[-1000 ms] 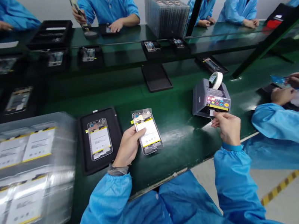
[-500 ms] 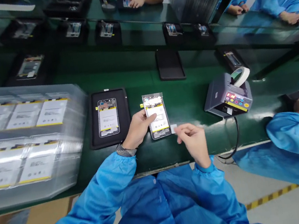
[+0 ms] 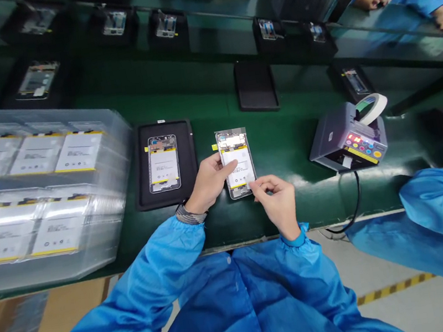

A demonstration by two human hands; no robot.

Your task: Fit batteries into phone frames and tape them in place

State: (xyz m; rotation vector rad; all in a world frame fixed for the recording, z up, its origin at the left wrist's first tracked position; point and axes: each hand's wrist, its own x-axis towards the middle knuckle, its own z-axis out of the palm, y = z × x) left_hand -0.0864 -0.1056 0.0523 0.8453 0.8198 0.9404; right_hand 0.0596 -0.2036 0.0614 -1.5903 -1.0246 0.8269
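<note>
My left hand (image 3: 211, 183) grips the left side of an opened phone (image 3: 240, 173), its thumb lying across the white battery (image 3: 245, 176). The phone is tilted slightly, with circuit parts at its top and a yellow tab sticking out on the left. At the phone's lower right edge, the pinched thumb and forefinger of my right hand (image 3: 276, 198) touch the frame. The small piece of white tape in that pinch is mostly hidden now. Left of my hands, a second opened phone (image 3: 163, 165) with a battery lies in a black tray (image 3: 145, 192).
Clear plastic trays (image 3: 115, 143) of batteries stand at the left. A tape dispenser (image 3: 333, 142) with a white roll (image 3: 380, 101) sits to the right. Behind are a black tray (image 3: 256, 87) and several trays with phones. A co-worker's sleeve (image 3: 436, 193) reaches in at right.
My right hand has moved left and brought the white tape to the phone's lower right edge. My left hand still holds the phone. The whole view has shifted slightly.
</note>
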